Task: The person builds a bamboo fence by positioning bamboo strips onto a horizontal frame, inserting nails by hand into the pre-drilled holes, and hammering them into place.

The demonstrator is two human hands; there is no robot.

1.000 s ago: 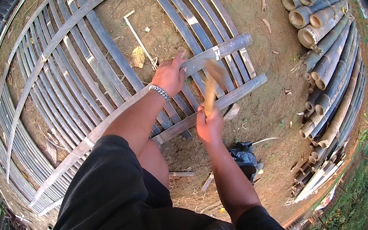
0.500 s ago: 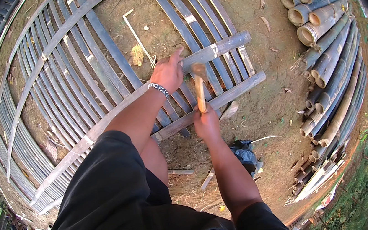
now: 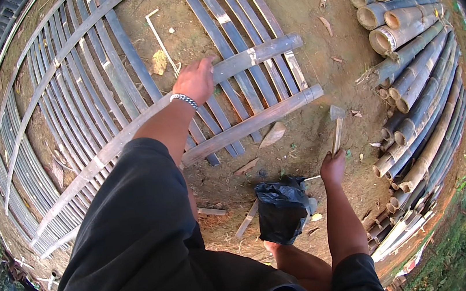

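Note:
My left hand (image 3: 195, 81), with a chain bracelet at the wrist, is closed over the far edge of a long flat bamboo rail (image 3: 263, 53). This rail lies across several dark bamboo slats (image 3: 246, 88). Nearer to me a second bamboo rail (image 3: 254, 125) crosses the same slats, roughly parallel to the first. Out to the right, off the frame, my right hand (image 3: 333, 167) grips a hammer (image 3: 337, 124) by its wooden handle, the head pointing away from me. Where the fingertips of my left hand press on the rail is partly hidden.
A black plastic bag (image 3: 281, 209) sits on the dirt by my foot. Bamboo poles (image 3: 414, 59) are stacked along the right. More slats (image 3: 79, 77) fill the left side. A dry leaf (image 3: 159, 62) and a thin bent strip (image 3: 158, 35) lie beyond my left hand.
The hammer, held in my right hand, has swung from above the rails out to the right and toward me. My left hand stays on the rail. More of the black bag now shows.

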